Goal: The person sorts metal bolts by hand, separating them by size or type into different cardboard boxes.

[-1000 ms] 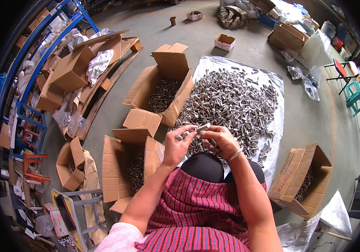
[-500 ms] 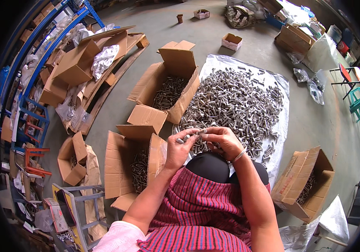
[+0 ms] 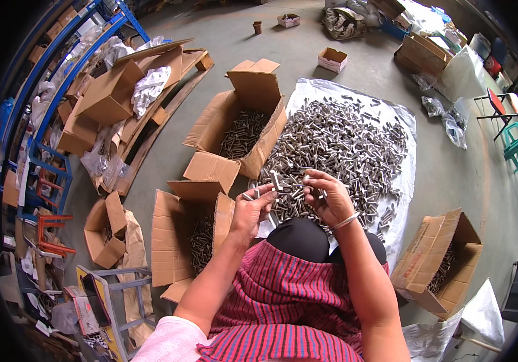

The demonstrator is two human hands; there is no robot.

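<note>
I sit on the floor with my knees up, in a red striped garment. My left hand [image 3: 252,210] is closed around a few grey metal bolts [image 3: 253,194] whose ends stick out past the fingers. My right hand [image 3: 326,196] pinches another bolt [image 3: 276,180] and holds it up close to the left one. Both hands hover over the near edge of a big heap of metal bolts [image 3: 337,145] spread on a white plastic sheet [image 3: 407,181].
An open cardboard box [image 3: 244,130] with bolts stands beyond my left hand, a second [image 3: 192,235] by my left knee, a third [image 3: 437,265] at my right. Flattened cartons and blue shelving [image 3: 47,114] fill the left side. A small green stool [image 3: 515,145] stands far right.
My hands have stayed together in front of my knees, shifting bolts between the fingers. The view has tilted slightly; nothing else moved.
</note>
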